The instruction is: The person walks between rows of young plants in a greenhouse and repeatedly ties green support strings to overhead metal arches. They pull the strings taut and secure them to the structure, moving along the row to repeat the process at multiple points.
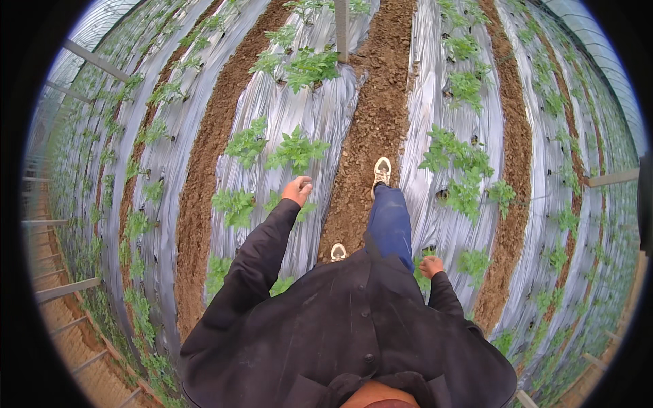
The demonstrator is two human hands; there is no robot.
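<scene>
My left hand [297,190] is held out over a planted bed, its fingers loosely bent and nothing visible in them. Just ahead of it, in the picture, is a leafy seedling [297,149], probably tomato; another plant [233,206] grows to its left. My right hand [431,266] hangs low beside my blue trouser leg [390,219], with curled fingers and no object showing. Leaves of a low plant [421,279] appear partly behind that hand. Larger leafy plants [461,158] stand further up the right-hand bed.
Silvery plastic mulch [326,112] covers the raised beds. Between them runs a bare soil furrow [380,92], where my light shoe [382,171] is placed forward. A post [341,30] rises from the left bed's edge ahead. Greenhouse film [597,35] curves overhead at the sides.
</scene>
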